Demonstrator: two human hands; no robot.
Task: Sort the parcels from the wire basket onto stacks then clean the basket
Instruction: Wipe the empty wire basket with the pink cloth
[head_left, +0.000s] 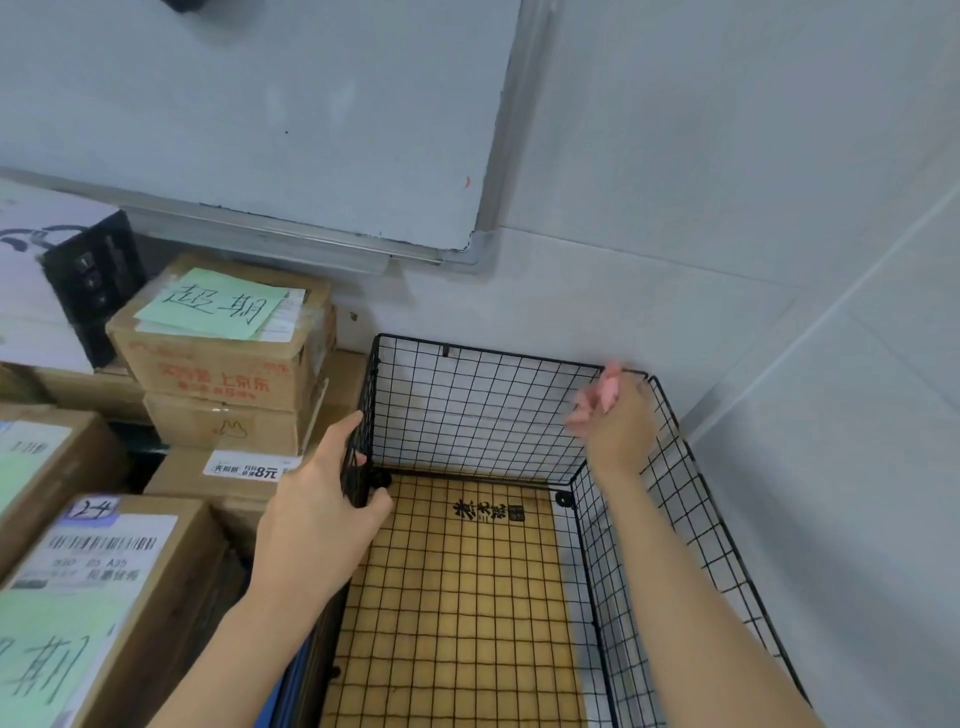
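A black wire basket (467, 405) stands in the room's corner, with no parcels inside; a tan board with black characters shows through its mesh floor. My left hand (322, 499) grips the top edge of its left wall. My right hand (613, 410) is at the back right corner of the rim, holding a small pink cloth-like thing (609, 387) against the wire. To the left stand cardboard parcels (228, 343) in stacks, one topped with a green handwritten note.
A whiteboard (260, 114) hangs on the wall above the stacks. More boxes with labels (98, 582) fill the lower left. A black device (93, 275) sits behind the boxes. Grey walls close in behind and right of the basket.
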